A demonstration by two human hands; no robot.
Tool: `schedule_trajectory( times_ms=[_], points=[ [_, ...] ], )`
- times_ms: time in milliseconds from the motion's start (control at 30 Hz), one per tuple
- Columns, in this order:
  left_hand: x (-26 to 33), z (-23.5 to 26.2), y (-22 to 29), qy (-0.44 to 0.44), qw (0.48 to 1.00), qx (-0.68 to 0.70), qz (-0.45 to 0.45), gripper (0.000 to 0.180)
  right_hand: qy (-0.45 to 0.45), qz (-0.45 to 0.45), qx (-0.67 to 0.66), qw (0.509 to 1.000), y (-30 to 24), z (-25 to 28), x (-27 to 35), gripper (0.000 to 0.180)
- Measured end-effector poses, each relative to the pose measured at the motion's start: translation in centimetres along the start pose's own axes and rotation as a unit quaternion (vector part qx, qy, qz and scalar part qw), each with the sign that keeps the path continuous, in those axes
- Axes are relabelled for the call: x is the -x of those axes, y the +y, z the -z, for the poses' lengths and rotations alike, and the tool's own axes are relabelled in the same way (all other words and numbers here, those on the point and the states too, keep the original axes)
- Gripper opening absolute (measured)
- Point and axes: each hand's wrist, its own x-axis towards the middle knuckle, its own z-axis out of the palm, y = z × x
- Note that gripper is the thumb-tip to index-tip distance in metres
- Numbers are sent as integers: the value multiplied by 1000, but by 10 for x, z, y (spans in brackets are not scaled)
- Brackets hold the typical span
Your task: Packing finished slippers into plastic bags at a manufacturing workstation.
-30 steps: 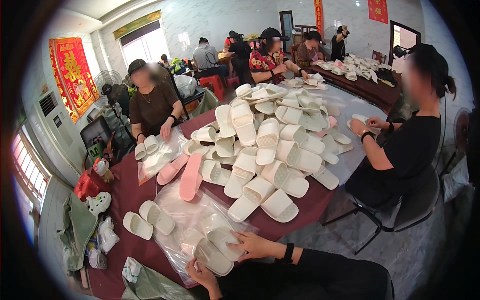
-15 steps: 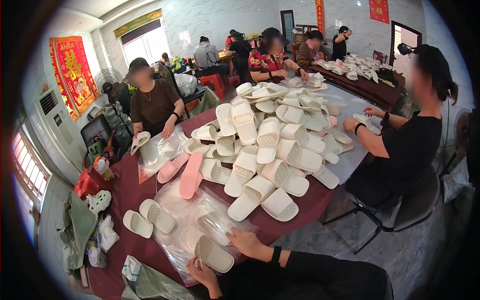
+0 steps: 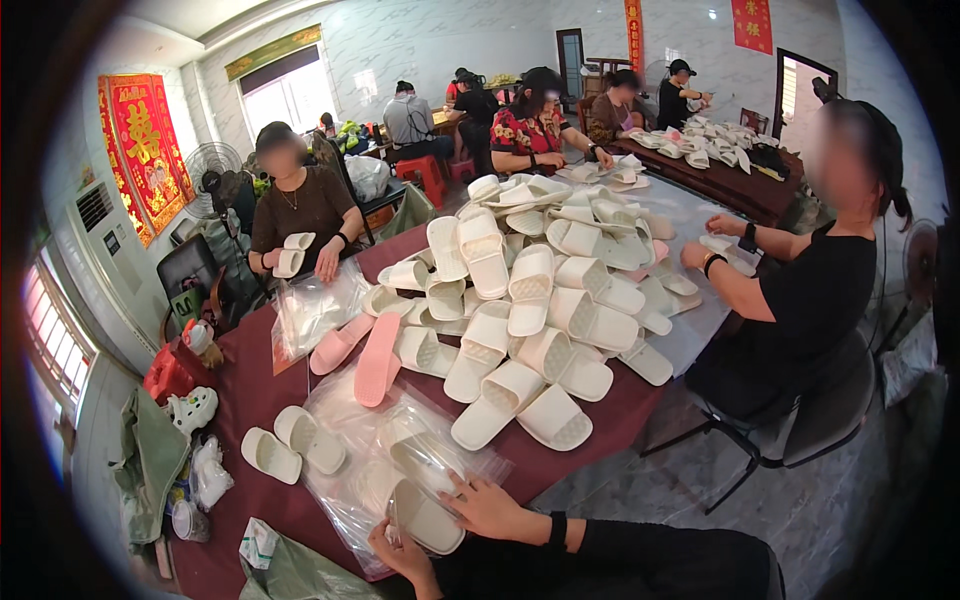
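On the near side of the table, a white slipper [image 3: 432, 522] lies in or under clear plastic; I cannot tell which. My left hand [image 3: 403, 553] is closed at its left end, pinching the edge of the clear plastic bag [image 3: 345, 490]. With fingers stretched and apart, my right hand [image 3: 492, 508] rests against the slipper's right side. A second white slipper [image 3: 415, 448] shows through the plastic just beyond. Left of the bags lies a pair of loose white slippers [image 3: 310, 440]. Two pink slippers [image 3: 377, 360] lie at the far edge of the bag stack.
A large heap of white slippers [image 3: 530, 290] fills the table's middle. A person [image 3: 305, 205] across at left holds white slippers; another [image 3: 790, 270] sits at right. Bags and a white clog [image 3: 193, 408] line the left edge. A green cloth [image 3: 310, 572] hangs near me.
My right hand has shifted slightly down and left, its fingers now spread along the slipper. The person at left has raised white slippers. The whole view has tilted slightly.
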Motion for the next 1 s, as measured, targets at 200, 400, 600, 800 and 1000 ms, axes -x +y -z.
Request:
schedule_trajectory(
  times_ms=[200, 400, 600, 800, 1000],
  points=[
    [-1, -1, -2, 6, 1000, -8, -15, 36, -39, 47, -56, 997, -7, -8, -5, 82],
    [-3, 0, -17, 14, 987, -123, -100, 46, -122, 131, -78, 981, -11, 3, -19, 94],
    [-3, -1, -13, -24, 998, -21, -53, 43, -46, 156, -53, 985, -7, -21, -23, 75],
    [-1, -2, -13, -23, 999, -5, -29, 31, -34, 169, -109, 979, -9, -19, -34, 59],
    [-1, -2, -9, -12, 999, 2, -34, 27, 6, 187, -67, 980, -15, -24, -34, 56]
  ],
)
